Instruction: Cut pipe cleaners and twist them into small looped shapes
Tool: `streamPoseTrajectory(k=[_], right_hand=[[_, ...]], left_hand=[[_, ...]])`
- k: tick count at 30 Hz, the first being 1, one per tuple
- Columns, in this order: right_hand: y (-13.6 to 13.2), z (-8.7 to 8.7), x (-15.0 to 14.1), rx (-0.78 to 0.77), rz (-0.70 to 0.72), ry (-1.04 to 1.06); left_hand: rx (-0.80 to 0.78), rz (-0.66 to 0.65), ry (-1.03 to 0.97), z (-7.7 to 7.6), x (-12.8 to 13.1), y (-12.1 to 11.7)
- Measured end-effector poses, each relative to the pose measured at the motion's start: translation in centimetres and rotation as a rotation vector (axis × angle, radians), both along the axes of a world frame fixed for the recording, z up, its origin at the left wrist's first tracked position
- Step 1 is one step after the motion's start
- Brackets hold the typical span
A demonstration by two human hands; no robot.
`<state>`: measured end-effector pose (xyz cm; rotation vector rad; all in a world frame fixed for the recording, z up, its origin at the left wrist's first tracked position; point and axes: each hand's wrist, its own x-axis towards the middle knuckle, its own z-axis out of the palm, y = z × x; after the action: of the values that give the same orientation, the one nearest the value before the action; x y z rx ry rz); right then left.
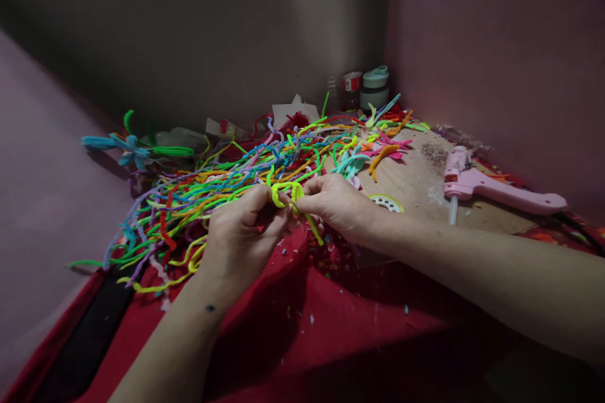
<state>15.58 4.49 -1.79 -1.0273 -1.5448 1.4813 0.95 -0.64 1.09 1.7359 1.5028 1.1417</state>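
A bright yellow pipe cleaner [286, 187], bent into loops, is pinched between my two hands at the middle of the view. My left hand [246, 227] closes on its left side with thumb and fingers. From the right, my right hand [333, 206] grips it by the fingertips, and one loose yellow end hangs below toward the red cloth. Where the fingers meet, part of the bend is hidden. Behind and left of both hands spreads a big heap of coloured pipe cleaners [227, 182].
A pink glue gun [496, 186] lies on a wooden board [416, 186] at right, beside a white and yellow ring [386, 203]. A lidded container [375, 88] stands at the back corner. Red cloth [331, 327] covers the front, with a black strip [89, 334] at left.
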Motion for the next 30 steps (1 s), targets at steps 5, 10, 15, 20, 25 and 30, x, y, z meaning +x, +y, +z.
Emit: streamPoseTrajectory(k=[5, 10, 15, 20, 25, 30], right_hand=[[-0.1, 0.3, 0.1, -0.031, -0.004, 0.006], [0.0, 0.3, 0.2, -0.013, 0.035, -0.010], [0.2, 0.1, 0.0, -0.068, 0.023, 0.043], [0.3, 0.0, 0.0, -0.083, 0.045, 0.180], [0.3, -0.1, 0.0, -0.106, 0.067, 0.175], [0.1, 0.1, 0.0, -0.092, 0.094, 0.218]], left_hand=[[0.456, -0.082, 0.532, -0.2, -0.2, 0.3], [0.725, -0.179, 0.693, -0.7, -0.4, 0.8], [0.796, -0.197, 0.770, -1.1, -0.4, 0.9], [0.728, -0.232, 0.793, -1.0, -0.4, 1.0], [0.330, -0.217, 0.522, -0.2, -0.4, 0.9], [-0.055, -0.146, 0.155, 0.8, -0.4, 0.8]])
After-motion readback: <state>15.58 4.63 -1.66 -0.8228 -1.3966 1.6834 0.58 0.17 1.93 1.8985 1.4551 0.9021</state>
